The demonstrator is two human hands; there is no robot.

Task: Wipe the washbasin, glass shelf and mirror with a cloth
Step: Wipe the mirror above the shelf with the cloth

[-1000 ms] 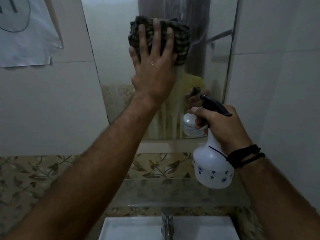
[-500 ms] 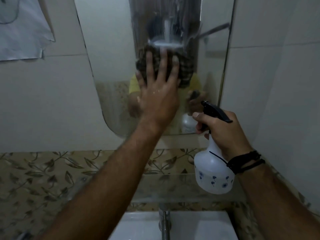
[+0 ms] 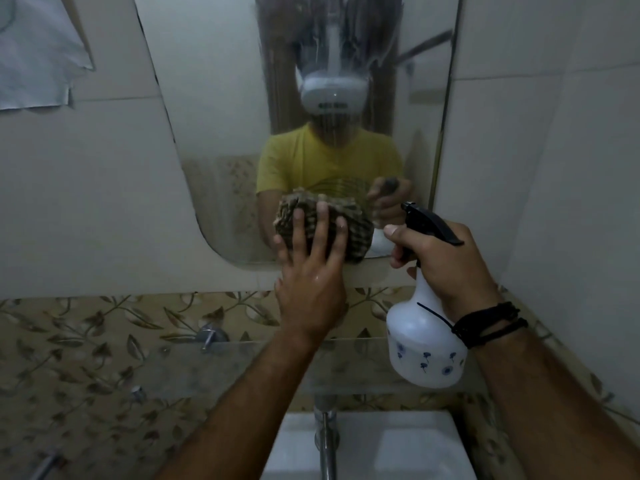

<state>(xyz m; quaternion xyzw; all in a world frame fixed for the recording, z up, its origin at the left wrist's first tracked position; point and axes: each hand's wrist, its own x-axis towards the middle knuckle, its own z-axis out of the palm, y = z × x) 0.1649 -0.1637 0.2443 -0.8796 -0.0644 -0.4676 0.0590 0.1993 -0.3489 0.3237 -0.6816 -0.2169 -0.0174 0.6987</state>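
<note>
The head camera is looking down both forearms toward the wall above the washbasin [image 3: 398,445]. The left hand [image 3: 311,292] is reaching forward with the arm nearly straight, palm flat and fingers [image 3: 322,230] spread, pressing a bunched checked cloth [image 3: 349,220] against the lower edge of the mirror [image 3: 214,133] — not curling around it, just pinning it to the glass. The right hand [image 3: 446,268] is staying close to the body's right side, wrist bent, fingers wrapped tight around the neck of a white spray bottle [image 3: 426,344] with a black trigger, holding it upright just above the glass shelf [image 3: 214,368]. 2 dark cords are circling that wrist. The tap [image 3: 325,441] is standing under the shelf at the basin's back edge — streaks are showing on the upper mirror.
</note>
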